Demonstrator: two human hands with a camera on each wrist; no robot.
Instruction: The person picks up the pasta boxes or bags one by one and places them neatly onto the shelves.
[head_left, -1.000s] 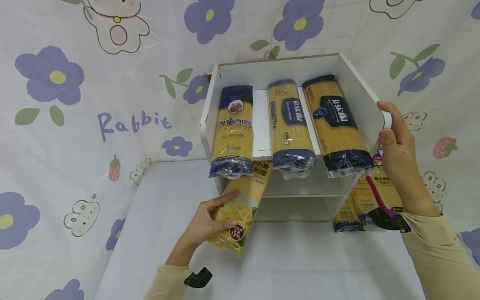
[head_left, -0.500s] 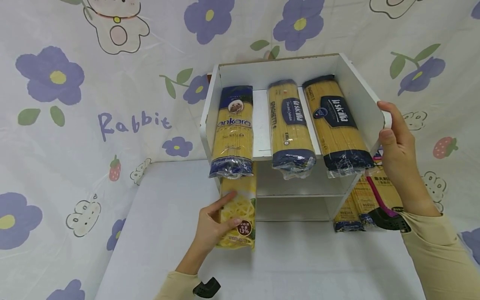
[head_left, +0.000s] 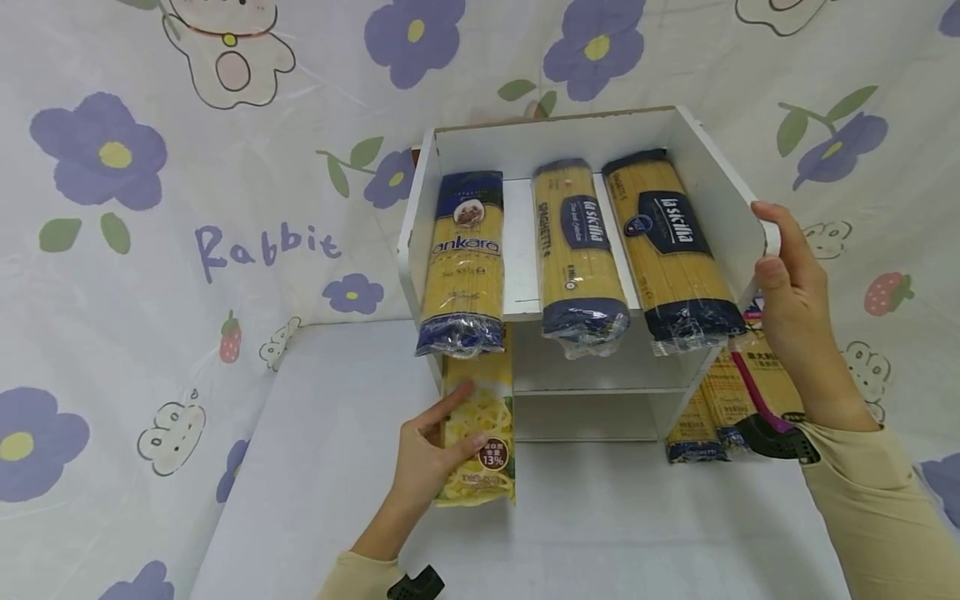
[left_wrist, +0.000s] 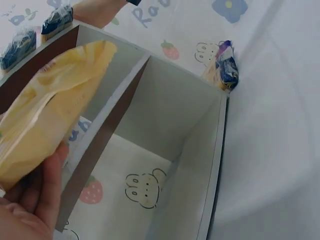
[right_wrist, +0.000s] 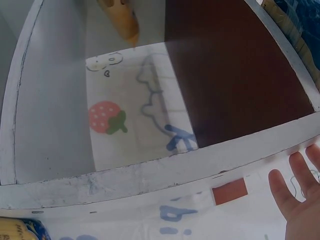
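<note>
A white shelf unit (head_left: 555, 125) stands on the table, with three spaghetti packs lying on its upper board: a blue-ended pack (head_left: 463, 258) and two dark-labelled packs (head_left: 579, 250) (head_left: 675, 250). My left hand (head_left: 431, 446) grips a yellow pasta bag (head_left: 480, 417) whose far end lies under the upper board in the lower left compartment. In the left wrist view the yellow pasta bag (left_wrist: 55, 110) points into the shelf unit (left_wrist: 165, 100), and my fingers (left_wrist: 45, 190) lie beneath it. My right hand (head_left: 783, 283) holds the front edge of the shelf's right wall. Its fingertips (right_wrist: 300, 200) show beside the shelf frame (right_wrist: 150, 175).
More pasta packs (head_left: 720, 400) lean on the table just right of the shelf. The white table (head_left: 600, 533) stretches in front. A flowered cloth (head_left: 150, 208) hangs behind and at both sides.
My left hand has straightened the yellow bag from a tilt and shifted slightly right, lining it up with the lower left compartment. The right hand has stayed on the shelf wall.
</note>
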